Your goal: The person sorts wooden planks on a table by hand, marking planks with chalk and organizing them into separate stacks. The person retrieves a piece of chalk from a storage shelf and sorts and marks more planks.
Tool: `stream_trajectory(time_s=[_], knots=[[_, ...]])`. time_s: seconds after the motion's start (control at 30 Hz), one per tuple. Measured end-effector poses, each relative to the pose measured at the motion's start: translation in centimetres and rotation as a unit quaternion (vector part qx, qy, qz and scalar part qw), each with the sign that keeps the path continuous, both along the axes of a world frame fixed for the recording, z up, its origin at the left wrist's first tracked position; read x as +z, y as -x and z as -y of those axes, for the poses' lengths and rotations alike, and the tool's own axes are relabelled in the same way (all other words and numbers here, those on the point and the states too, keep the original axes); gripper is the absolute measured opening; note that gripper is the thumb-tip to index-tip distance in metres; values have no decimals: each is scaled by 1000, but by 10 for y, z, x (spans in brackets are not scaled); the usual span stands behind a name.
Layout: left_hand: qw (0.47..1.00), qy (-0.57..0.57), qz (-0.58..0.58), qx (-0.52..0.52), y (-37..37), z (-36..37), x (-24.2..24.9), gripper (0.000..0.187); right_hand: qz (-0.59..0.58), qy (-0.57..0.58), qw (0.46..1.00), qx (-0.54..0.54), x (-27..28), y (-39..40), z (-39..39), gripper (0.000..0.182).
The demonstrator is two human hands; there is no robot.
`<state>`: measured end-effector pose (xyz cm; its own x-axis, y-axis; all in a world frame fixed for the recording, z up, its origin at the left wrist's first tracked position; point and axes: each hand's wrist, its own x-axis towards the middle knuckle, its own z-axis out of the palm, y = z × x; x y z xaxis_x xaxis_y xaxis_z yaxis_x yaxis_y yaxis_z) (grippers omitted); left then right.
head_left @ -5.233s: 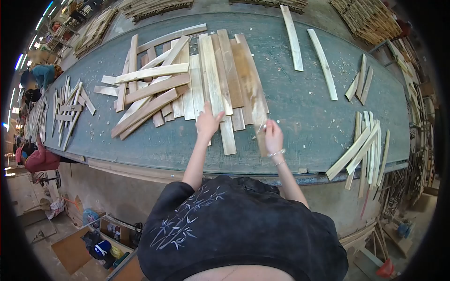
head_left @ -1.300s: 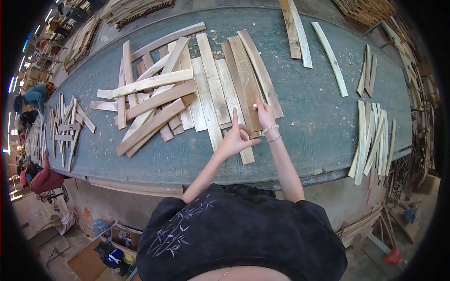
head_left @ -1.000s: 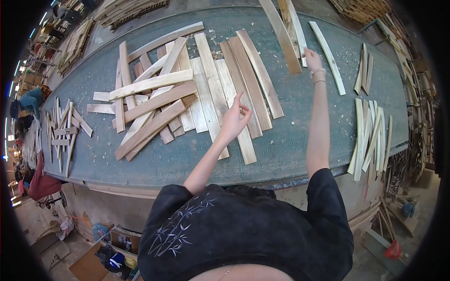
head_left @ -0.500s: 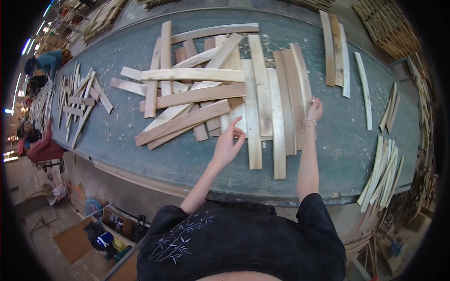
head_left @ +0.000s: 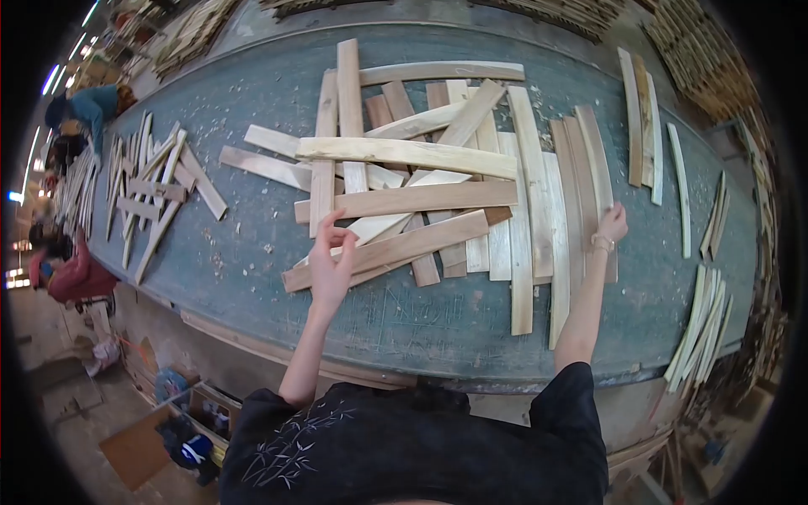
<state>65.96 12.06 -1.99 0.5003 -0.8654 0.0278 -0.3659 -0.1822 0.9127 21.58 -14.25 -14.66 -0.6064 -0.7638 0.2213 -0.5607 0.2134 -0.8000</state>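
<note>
Your clothing and wrist

You wear a black short-sleeved top with a pale bamboo-leaf print at the left shoulder, and a thin bracelet on your right wrist.

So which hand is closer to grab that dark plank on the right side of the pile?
Probably the right hand: it already rests on the dark plank. The left hand hovers over the crossed planks, farther away.

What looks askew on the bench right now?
The central pile of slats is jumbled: several lie crosswise over lengthwise ones. Wood chips litter the green table. The right hand rests on the outermost plank.
</note>
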Motion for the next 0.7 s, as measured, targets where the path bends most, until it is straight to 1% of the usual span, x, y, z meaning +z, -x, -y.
stream_trajectory(time_s=[0.03,0.07,0.1,0.13,0.17,0.2,0.27,0.4,0.43,0.5,0.57,0.63,0.7], knots=[[1000,2,11,23,0,4,0,35,-175,-18,984,31,7,-4,-3,27],[1000,3,9,10,4,13,1,35,-343,-37,936,63,12,-7,-4,25],[1000,0,10,-11,11,24,3,35,-344,-40,937,51,11,-9,-8,25],[999,-1,11,-30,21,37,4,34,-396,-32,916,58,9,-12,-8,23],[998,27,21,-56,33,51,4,34,-445,-22,893,66,8,-15,-6,21],[997,32,25,-64,45,65,7,34,-442,-20,895,56,11,-18,-4,21],[985,56,-6,-162,70,88,18,34,-417,-42,901,115,16,-20,-5,20],[974,54,-3,-221,109,121,32,33,-442,-41,888,122,11,-7,2,20],[972,67,6,-225,120,132,35,29,-438,-42,890,118,10,-5,3,20],[958,72,57,-272,142,166,33,25,-373,-74,901,210,17,-3,-2,21],[912,121,132,-369,176,216,24,22,-368,-84,902,209,23,-5,-1,21],[844,195,231,-444,224,269,-7,22,-365,-109,901,209,29,-7,3,22],[766,317,276,-486,274,315,-48,25,-364,-97,902,209,22,-5,6,22]])
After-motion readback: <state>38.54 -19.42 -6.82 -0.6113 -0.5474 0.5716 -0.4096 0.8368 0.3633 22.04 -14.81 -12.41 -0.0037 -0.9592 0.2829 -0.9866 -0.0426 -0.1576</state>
